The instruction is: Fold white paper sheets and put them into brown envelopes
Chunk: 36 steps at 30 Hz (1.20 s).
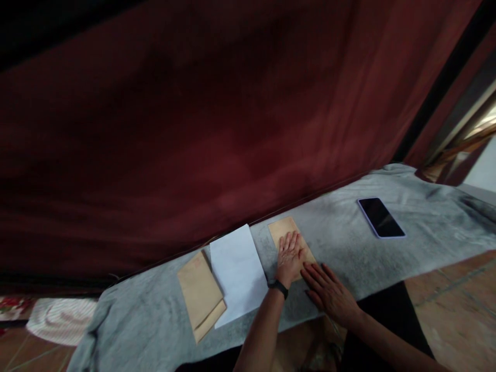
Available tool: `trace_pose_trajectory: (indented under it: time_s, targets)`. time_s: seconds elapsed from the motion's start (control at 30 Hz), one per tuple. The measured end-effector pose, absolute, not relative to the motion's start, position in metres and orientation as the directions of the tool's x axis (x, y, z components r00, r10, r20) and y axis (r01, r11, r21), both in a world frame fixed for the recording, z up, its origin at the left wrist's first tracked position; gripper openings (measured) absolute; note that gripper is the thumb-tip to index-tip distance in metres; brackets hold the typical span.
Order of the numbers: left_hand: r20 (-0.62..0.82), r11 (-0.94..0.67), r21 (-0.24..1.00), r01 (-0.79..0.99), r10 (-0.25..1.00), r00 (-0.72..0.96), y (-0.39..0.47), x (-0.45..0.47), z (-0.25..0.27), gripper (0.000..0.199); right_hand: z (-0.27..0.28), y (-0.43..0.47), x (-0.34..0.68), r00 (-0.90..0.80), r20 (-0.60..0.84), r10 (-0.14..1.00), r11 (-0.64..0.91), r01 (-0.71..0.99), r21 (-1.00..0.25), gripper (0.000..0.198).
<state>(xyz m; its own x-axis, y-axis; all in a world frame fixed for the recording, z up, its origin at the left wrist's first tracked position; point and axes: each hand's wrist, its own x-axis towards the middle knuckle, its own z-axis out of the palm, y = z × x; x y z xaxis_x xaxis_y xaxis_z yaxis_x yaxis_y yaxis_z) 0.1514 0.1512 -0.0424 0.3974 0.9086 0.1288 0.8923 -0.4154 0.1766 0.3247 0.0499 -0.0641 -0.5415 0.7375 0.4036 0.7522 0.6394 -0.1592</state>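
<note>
Under my hands a tan paper envelope (282,226) lies on the grey cloth. My left hand (289,258), with a dark band at the wrist, rests flat on the envelope's middle, fingers pointing away from me. My right hand (333,297) lies flat with its fingers stretched out, the fingertips at the envelope's lower right edge. Part of the envelope is hidden beneath the left hand. To its left is a sheet of white paper (238,279). Beyond that lie several more tan envelopes (199,292), overlapping in a small stack by the white sheet's left edge.
A phone (382,218) with a purple rim lies at the right on the grey cloth (333,222). A dark red upright surface (232,129) stands along the cloth's far edge. Tiled floor (457,305) shows at the right, and a white woven mat (62,320) at the lower left.
</note>
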Motion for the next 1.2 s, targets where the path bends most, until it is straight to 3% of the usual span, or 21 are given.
trace_pose_trajectory:
  time_s: [0.2, 0.7, 0.97, 1.2]
  targets:
    - [0.103, -0.475, 0.173, 0.863, 0.88, 0.463, 0.09, 0.139, -0.037, 0.056, -0.067, 0.048, 0.325, -0.525, 0.402, 0.75, 0.632, 0.749, -0.201, 0.052]
    - [0.036, -0.47, 0.075, 0.88, 0.883, 0.468, 0.016, 0.107, -0.025, 0.069, -0.069, 0.05, 0.353, -0.439, 0.333, 0.834, 0.534, 0.795, -0.287, 0.064]
    - [0.06, -0.421, 0.085, 0.903, 0.907, 0.417, 0.011, 0.116, -0.033, 0.067, -0.064, 0.042, 0.318, -0.549, 0.323, 0.77, 0.632, 0.723, -0.278, 0.059]
    - [0.119, -0.391, 0.073, 0.918, 0.917, 0.381, 0.008, 0.119, -0.038, 0.068, -0.073, 0.052, 0.343, -0.41, 0.341, 0.846, 0.5, 0.833, -0.237, 0.06]
